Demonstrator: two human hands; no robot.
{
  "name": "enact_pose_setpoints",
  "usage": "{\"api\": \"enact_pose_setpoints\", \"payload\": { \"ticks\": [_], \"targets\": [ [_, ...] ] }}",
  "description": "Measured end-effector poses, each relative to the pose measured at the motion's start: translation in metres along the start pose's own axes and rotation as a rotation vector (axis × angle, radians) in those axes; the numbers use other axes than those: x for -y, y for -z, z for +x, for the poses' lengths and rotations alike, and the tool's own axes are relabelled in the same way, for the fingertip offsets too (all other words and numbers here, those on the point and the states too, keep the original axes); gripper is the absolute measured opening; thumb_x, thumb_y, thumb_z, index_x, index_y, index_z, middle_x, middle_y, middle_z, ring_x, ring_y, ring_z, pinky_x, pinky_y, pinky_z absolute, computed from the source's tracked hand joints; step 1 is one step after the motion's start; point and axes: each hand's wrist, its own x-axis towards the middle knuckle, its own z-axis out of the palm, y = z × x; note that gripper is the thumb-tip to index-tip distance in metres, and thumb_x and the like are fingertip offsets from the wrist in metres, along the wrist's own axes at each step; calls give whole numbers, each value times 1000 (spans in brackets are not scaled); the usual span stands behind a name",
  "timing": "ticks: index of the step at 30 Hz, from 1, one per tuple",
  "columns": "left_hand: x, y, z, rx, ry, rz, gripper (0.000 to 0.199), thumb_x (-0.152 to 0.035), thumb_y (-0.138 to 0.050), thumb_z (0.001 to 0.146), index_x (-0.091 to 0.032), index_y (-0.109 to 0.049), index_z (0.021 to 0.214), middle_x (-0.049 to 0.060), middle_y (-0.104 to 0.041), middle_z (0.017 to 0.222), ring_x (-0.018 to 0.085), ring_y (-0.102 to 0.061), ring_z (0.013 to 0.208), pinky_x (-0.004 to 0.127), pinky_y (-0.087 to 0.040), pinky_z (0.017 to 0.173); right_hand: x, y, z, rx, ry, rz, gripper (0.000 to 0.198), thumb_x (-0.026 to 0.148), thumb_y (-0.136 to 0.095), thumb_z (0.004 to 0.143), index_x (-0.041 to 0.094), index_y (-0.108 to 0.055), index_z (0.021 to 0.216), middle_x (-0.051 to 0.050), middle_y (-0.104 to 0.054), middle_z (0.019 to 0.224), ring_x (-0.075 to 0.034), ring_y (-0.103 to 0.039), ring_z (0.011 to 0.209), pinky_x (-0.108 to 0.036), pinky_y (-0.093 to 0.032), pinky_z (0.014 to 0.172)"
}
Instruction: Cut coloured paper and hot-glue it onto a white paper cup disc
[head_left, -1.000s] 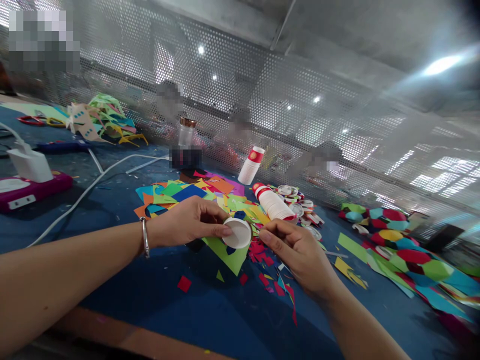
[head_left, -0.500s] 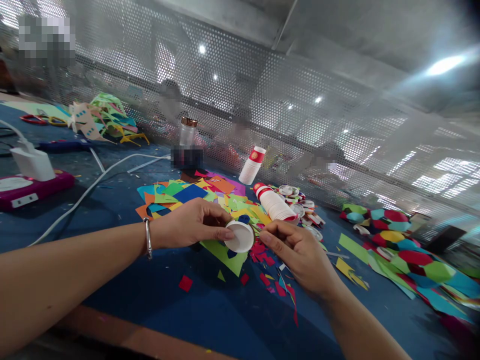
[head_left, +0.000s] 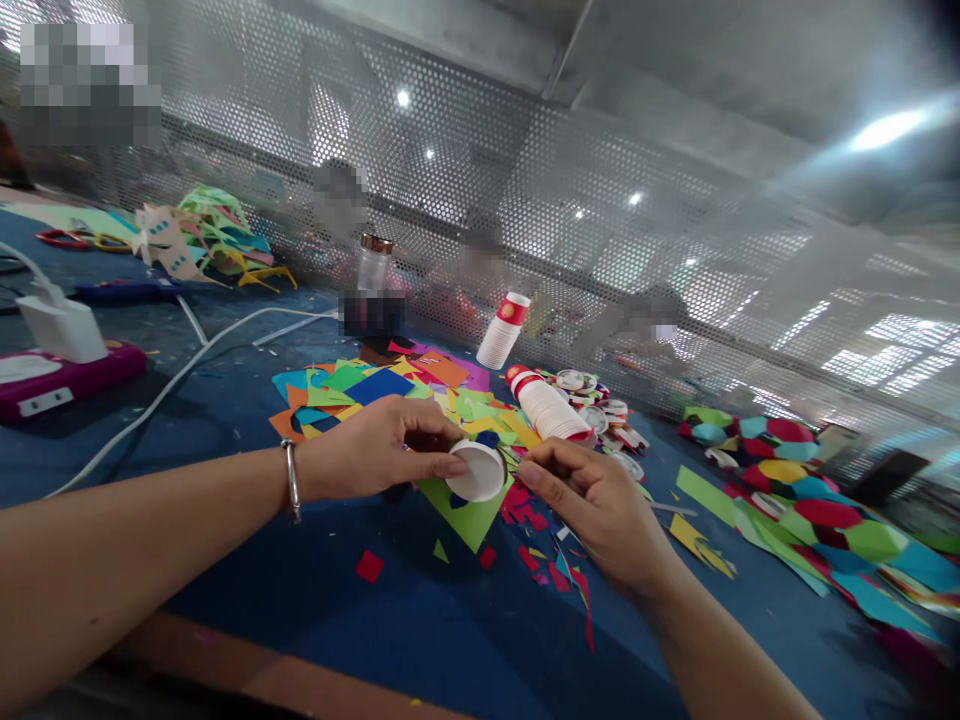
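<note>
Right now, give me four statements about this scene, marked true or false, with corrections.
1. The left hand pinches a shallow, round white piece. True.
2. A silver metal bracelet circles the right wrist. False: the bracelet circles the left wrist.
3. One stack of red-and-white paper cups stands, while a second stack lies on its side. True.
4. The plastic power strip bearing a boxy white charger is green. False: it is magenta.

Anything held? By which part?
Left hand: round, white, paper-like disc with a raised rim, pinched at its left edge. Right hand: can't tell whether it holds anything.
</note>
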Motion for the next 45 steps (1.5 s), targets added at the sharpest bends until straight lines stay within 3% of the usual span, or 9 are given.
{"api": "enact_pose_setpoints", "payload": {
  "ticks": [6,14,29,32,38,45],
  "targets": [
    [-2,0,-1,26,-6,5,22,-40,-68,89,-22,-74,100,1,-66,88,14,-59,79,26,-44,70,0,0,0,15,8,5,28,44,-62,95,19,-61,81,5,-45,68,-10,-37,59,-27,-28,52],
    [0,1,-2,-9,-64,52,23,-39,-65,92,-25,-73,109,2,-68,96,16,-61,88,29,-46,79,1,0,0,25,2,0,28,44,-62,95,19,-61,83,4,-46,70,-11,-38,61,-27,-29,53],
    [7,-3,-1,-60,-63,63,28,-42,-66,92,-24,-70,113,3,-68,98,16,-62,88,30,-49,79,5,-1,0,11,20,-16,26,42,-62,95,20,-62,81,5,-46,68,-11,-37,58,-27,-27,51],
    [5,-5,-2,-86,-31,13,35,-37,-68,90,-25,-65,123,2,-67,97,15,-63,87,30,-51,78,5,-1,0,7,21,-16,25,42,-62,95,20,-62,81,5,-45,68,-11,-36,58,-27,-27,51],
    [-6,-6,-7,-84,-98,42,35,-23,-62,93,-28,-57,128,0,-62,94,13,-61,85,27,-51,75,6,-1,-1,3,31,-19,27,43,-63,94,21,-60,79,5,-44,67,-11,-36,58,-27,-28,52],
    [-6,-7,-10,-58,-206,135,33,-17,-52,97,-29,-54,128,4,-58,113,13,-62,91,28,-52,80,6,0,-1,16,40,-17,28,43,-62,95,21,-62,79,5,-45,66,-11,-38,58,-27,-30,53]
  ]
}}
